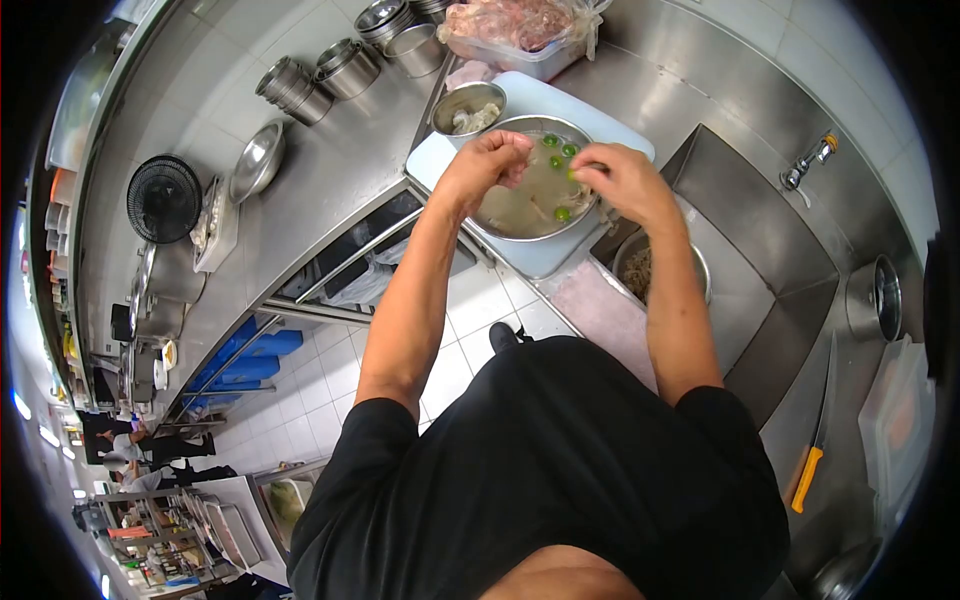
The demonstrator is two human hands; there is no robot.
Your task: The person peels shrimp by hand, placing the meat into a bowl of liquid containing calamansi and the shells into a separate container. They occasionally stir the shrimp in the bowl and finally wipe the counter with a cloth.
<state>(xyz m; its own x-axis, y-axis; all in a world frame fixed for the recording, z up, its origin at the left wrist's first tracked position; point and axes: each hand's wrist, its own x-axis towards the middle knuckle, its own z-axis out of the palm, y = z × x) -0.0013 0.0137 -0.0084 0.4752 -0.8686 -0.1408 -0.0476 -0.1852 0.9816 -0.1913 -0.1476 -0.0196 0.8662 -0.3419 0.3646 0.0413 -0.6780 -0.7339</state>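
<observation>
A wide metal bowl [535,237] of cloudy liquid stands on a pale blue cutting board [545,265]. Several small round green fruits [562,214], which look like limes, float in it. Over the bowl's left side, my left hand [490,168] is closed with its fingers curled; whatever it holds is hidden. My right hand [625,182] is above the right side, fingers pinched together, with a trace of green at the fingertips too small to name. A smaller metal bowl [468,104] with pale wet pieces inside sits just behind my left hand.
A plastic tub [545,62] of raw meat stands behind the board. To the right are a steel sink [740,290], a pot [708,270] with shredded-looking contents, a tap [808,160] and a yellow-handled knife [810,470]. Stacked metal containers [345,68] line the left counter.
</observation>
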